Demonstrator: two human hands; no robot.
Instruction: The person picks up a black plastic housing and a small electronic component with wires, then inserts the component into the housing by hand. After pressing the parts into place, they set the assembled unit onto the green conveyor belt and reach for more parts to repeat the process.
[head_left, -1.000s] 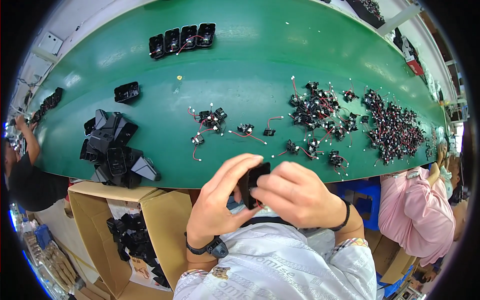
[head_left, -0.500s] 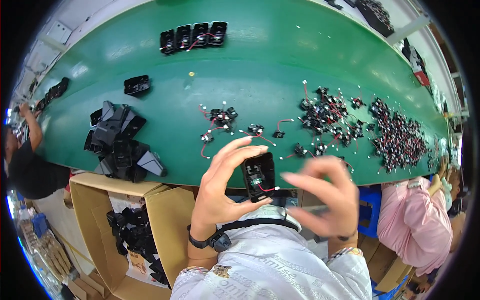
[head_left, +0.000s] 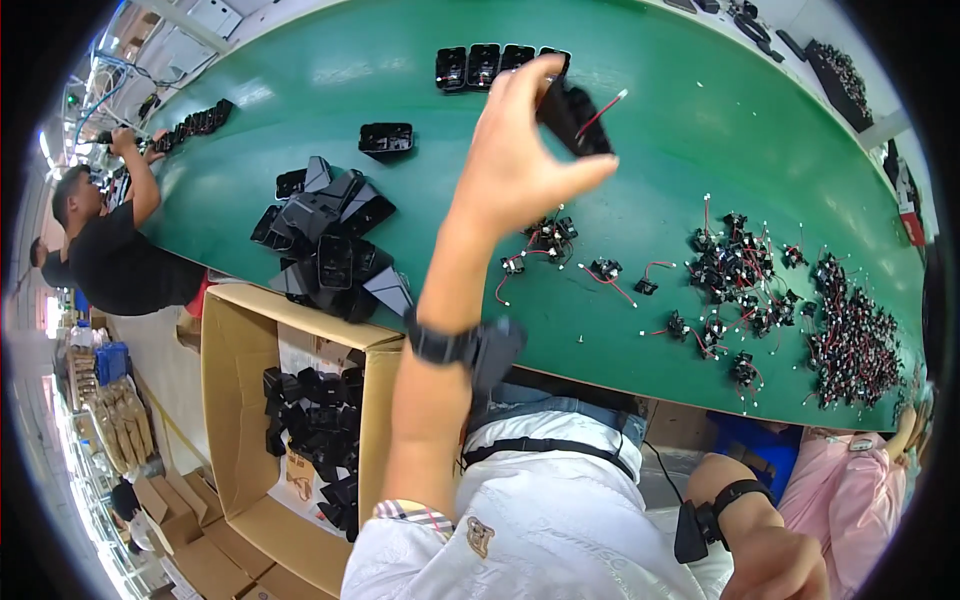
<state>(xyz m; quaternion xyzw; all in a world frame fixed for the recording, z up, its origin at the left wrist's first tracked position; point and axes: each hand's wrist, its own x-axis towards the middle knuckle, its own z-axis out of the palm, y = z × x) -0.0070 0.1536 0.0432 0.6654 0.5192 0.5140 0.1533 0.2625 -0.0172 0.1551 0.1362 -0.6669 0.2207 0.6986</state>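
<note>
My left hand reaches far over the green table, its thumb and fingers gripping the two sides of a black plastic housing. A red wire with a white plug sticks out of this housing. Just beyond it stands a row of several similar open black housings, the last one partly covered by my fingers. My right hand is low at the right, off the table beside my body. Its back shows, but the fingers are mostly hidden, so their state and contents are unclear.
A heap of black housings and a lone housing lie left on the green table. Small wired parts pile up at the right. A cardboard box holds black parts. Co-workers sit left and right.
My left hand has carried the housing from in front of my body out to the far row. My right hand has dropped from near the housing to the lower right. The view has shifted.
</note>
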